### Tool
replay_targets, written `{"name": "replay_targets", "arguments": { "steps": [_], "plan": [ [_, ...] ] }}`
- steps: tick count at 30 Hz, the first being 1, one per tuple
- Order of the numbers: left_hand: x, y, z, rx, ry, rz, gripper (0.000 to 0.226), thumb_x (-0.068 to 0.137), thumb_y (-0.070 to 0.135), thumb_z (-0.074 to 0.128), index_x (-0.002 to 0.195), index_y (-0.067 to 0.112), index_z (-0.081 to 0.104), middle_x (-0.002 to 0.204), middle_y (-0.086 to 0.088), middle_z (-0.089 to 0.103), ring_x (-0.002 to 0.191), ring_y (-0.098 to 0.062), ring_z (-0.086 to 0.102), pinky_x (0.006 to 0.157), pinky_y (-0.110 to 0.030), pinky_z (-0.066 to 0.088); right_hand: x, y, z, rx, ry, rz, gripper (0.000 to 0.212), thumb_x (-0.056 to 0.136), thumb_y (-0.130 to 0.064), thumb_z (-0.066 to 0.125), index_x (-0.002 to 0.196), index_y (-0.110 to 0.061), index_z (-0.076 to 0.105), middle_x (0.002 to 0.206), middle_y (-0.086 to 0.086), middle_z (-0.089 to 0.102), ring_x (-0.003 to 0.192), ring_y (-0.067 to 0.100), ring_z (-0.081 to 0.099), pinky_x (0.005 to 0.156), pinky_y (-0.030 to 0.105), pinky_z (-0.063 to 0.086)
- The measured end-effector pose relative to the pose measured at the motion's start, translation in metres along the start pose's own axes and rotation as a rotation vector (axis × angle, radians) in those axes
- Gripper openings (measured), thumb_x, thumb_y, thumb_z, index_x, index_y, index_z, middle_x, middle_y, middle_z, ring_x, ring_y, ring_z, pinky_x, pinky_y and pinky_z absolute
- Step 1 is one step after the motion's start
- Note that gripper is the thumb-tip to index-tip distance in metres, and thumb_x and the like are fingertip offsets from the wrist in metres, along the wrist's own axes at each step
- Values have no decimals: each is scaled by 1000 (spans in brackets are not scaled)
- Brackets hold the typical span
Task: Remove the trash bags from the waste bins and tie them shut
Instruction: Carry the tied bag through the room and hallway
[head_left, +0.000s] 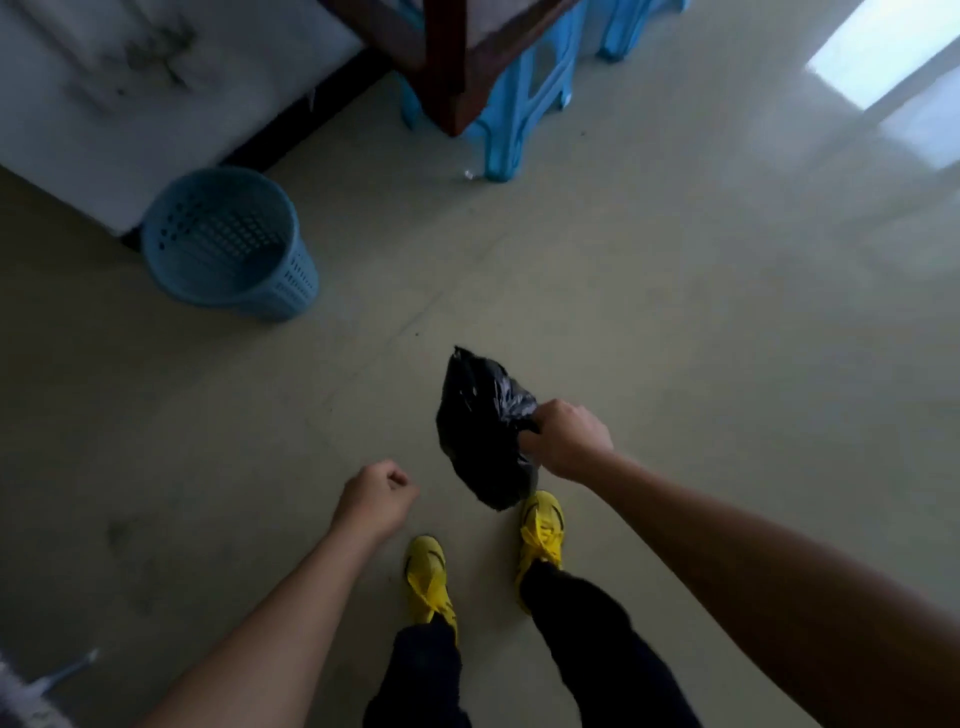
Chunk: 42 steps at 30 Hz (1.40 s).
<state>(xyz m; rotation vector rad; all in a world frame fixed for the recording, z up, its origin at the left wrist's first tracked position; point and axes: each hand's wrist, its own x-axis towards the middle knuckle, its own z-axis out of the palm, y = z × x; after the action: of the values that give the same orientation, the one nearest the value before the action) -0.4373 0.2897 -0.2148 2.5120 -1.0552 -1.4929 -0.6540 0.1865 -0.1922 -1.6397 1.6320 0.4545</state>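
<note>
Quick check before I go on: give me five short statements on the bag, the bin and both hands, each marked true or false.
1. The right hand grips the black trash bag. True.
2. The blue waste bin has a bag lining it. False: its perforated inside shows bare, with no bag in it.
3. The left hand holds a second bag. False: it is curled into a loose fist with nothing in it.
4. The bag hangs in front of the yellow shoes, clear of the bin. True.
5. The bin lies tipped on its side. False: it stands upright on the floor near the white cabinet.
</note>
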Motion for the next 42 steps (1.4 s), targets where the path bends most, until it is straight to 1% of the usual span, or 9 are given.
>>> {"name": "replay_targets", "arguments": {
  "steps": [4, 10, 14, 19, 23, 29, 33, 37, 42],
  "plan": [
    [-76, 70, -18, 104, -89, 147, 3, 81, 21, 63, 79, 20, 61, 80, -6, 66, 88, -29, 66, 70, -27, 46, -88, 46, -51, 15, 0, 130, 16, 85, -33, 55, 85, -17, 54, 89, 10, 62, 85, 29, 64, 64, 27, 41],
    [-170, 152, 3, 440, -213, 412, 5, 83, 26, 58, 81, 22, 61, 98, -8, 71, 96, -28, 65, 78, -30, 51, -223, 132, -80, 263, 123, 382, 24, 85, -25, 56, 68, -12, 45, 74, 12, 52, 75, 31, 62, 58, 29, 35],
    [-233, 199, 26, 711, -301, 588, 16, 81, 27, 58, 91, 19, 68, 99, -6, 72, 96, -26, 66, 79, -30, 52, -320, 187, -82, 354, 209, 535, 20, 85, -31, 56, 87, -13, 62, 84, 9, 61, 78, 28, 61, 55, 27, 37],
    [-304, 261, 81, 968, -360, 776, 6, 83, 24, 59, 82, 20, 61, 88, -7, 66, 84, -24, 62, 75, -31, 50, -426, 256, -70, 468, 331, 696, 28, 89, -38, 53, 100, -16, 65, 102, 11, 67, 82, 28, 57, 64, 28, 40],
    [-386, 311, 170, 1126, -419, 981, 4, 86, 16, 59, 83, 14, 59, 80, -7, 60, 74, -23, 57, 64, -24, 43, -517, 322, -32, 601, 413, 835, 32, 88, -38, 52, 100, -14, 68, 103, 9, 66, 93, 29, 62, 65, 27, 40],
    [-528, 344, 334, 1382, -432, 1284, 18, 88, 26, 57, 99, 15, 66, 96, -10, 71, 85, -26, 65, 71, -27, 48, -637, 422, 44, 822, 437, 965, 29, 88, -37, 52, 97, -14, 67, 93, 6, 61, 85, 27, 59, 66, 28, 40],
    [-635, 322, 444, 1449, -557, 1429, 17, 85, 27, 58, 97, 18, 67, 98, -9, 70, 87, -25, 65, 75, -31, 52, -730, 483, 104, 956, 453, 1093, 21, 87, -36, 55, 85, -15, 54, 84, 5, 54, 78, 25, 54, 65, 28, 39],
    [-732, 299, 540, 1615, -719, 1592, 15, 86, 24, 60, 95, 15, 66, 95, -13, 66, 99, -30, 62, 82, -31, 49, -819, 537, 161, 1104, 526, 1264, 27, 85, -33, 56, 67, -17, 42, 68, 1, 48, 69, 23, 52, 52, 28, 32],
    [-834, 273, 675, 1812, -788, 1820, 22, 87, 30, 61, 101, 14, 68, 113, -10, 67, 106, -26, 62, 88, -31, 48, -911, 596, 246, 1248, 572, 1461, 23, 89, -33, 55, 83, -12, 49, 73, 3, 49, 64, 22, 48, 55, 29, 33]
  ]
}}
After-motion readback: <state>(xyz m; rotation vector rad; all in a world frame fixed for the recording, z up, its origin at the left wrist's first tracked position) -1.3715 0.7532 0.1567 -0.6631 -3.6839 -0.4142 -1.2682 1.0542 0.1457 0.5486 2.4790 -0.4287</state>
